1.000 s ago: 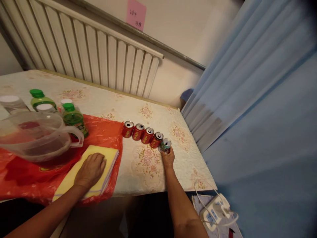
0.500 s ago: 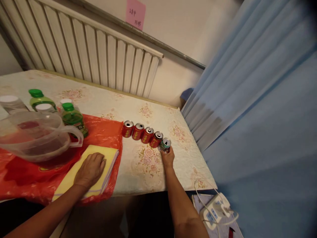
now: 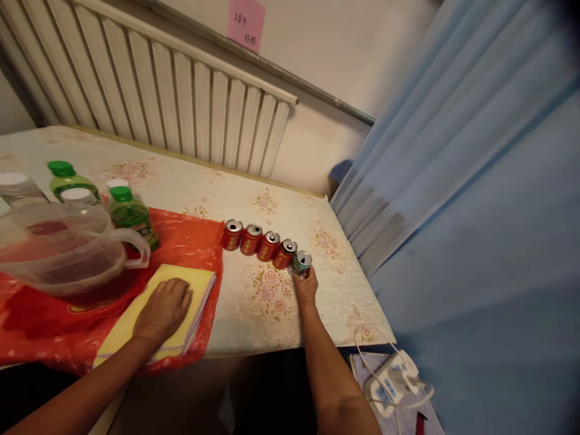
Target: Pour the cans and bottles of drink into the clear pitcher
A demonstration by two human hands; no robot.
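My right hand (image 3: pixel 306 286) is wrapped round the lower part of a green drink can (image 3: pixel 302 262), which stands upright at the right end of a row. Several red drink cans (image 3: pixel 267 246) with opened tops line up to its left, and the green can sits close beside the nearest one. My left hand (image 3: pixel 167 307) lies palm down on a folded yellow cloth (image 3: pixel 193 279), fingers loosely bent and gripping nothing. Under the cloth spreads a red plastic bag (image 3: pixel 181 229).
On the left stand a clear plastic jug (image 3: pixel 86 266), green-capped bottles (image 3: pixel 133 217) and white-capped containers (image 3: pixel 20 187). A flowered cloth covers the table (image 3: pixel 312 211). A radiator (image 3: pixel 203 109) runs behind, a blue curtain (image 3: pixel 453 241) hangs right, and a power strip (image 3: pixel 392 383) lies below the table's edge.
The view has shifted very slightly. Both hands, the green can and the row of red cans keep the same places on the table.
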